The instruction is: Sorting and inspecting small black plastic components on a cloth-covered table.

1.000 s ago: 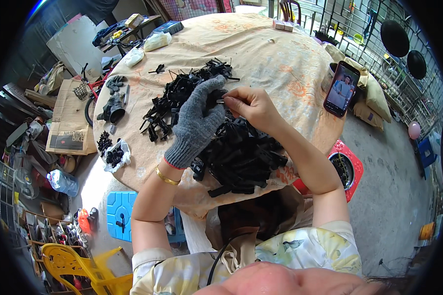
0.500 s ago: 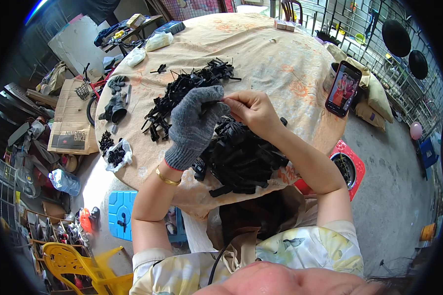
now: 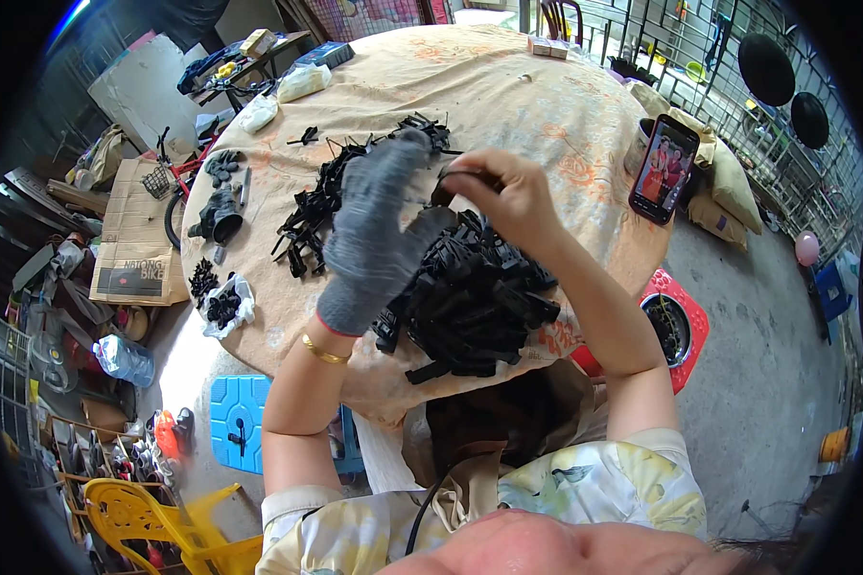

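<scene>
My left hand (image 3: 374, 235), in a grey knitted glove, is raised over the table with its fingers stretched up and the thumb apart; it is blurred and nothing shows in it. Just right of it, my bare right hand (image 3: 513, 196) pinches a small black plastic piece (image 3: 441, 194), partly hidden by the fingers. Below both hands lies a near heap of black plastic strip-like parts (image 3: 470, 316). A farther, looser heap of thin-legged black parts (image 3: 307, 216) stretches behind and left of the glove.
A patterned cloth covers the round table (image 3: 566, 125). On its left side lie a dark glove (image 3: 222, 165), a black cup-like thing (image 3: 225, 222) and a white bag of small black parts (image 3: 225, 307). A phone (image 3: 664, 171) stands at the right edge. A blue stool (image 3: 240, 422) is below.
My hands have come apart. The gloved left fingers have opened and straightened upward, while my right hand has shifted slightly right and up with the black piece.
</scene>
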`<state>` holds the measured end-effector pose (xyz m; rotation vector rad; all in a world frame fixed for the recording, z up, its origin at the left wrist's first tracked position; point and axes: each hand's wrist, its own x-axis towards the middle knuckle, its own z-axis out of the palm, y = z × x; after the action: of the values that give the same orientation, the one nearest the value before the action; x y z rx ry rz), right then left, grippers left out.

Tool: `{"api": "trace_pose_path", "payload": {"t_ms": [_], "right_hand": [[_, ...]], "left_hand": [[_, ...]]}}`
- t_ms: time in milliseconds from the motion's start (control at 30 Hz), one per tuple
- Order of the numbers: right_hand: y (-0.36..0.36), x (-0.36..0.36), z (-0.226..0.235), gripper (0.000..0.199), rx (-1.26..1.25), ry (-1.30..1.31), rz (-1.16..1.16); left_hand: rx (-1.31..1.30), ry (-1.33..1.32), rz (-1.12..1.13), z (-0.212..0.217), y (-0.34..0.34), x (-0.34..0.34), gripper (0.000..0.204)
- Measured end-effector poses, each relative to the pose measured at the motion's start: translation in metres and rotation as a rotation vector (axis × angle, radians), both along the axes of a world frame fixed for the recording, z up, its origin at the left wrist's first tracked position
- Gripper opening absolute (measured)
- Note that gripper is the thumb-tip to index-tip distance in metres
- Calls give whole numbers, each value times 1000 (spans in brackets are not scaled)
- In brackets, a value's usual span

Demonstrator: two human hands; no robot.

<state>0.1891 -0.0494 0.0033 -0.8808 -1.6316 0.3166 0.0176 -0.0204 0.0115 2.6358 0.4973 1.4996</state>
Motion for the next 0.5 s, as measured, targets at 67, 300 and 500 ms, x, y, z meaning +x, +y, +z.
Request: {"api": "trace_pose_path", "payload": {"t_ms": [67, 300, 500], "right_hand": [[3, 13, 3, 17, -202, 277, 79], [3, 18, 1, 19, -382, 310, 544], [1, 10, 1, 17, -276, 231, 557]], "left_hand": [[-600, -235, -251, 3, 2, -2, 60], [-1360, -192, -764, 4, -1, -5, 37], [-1381, -57, -468, 14, -8, -6, 23]]}}
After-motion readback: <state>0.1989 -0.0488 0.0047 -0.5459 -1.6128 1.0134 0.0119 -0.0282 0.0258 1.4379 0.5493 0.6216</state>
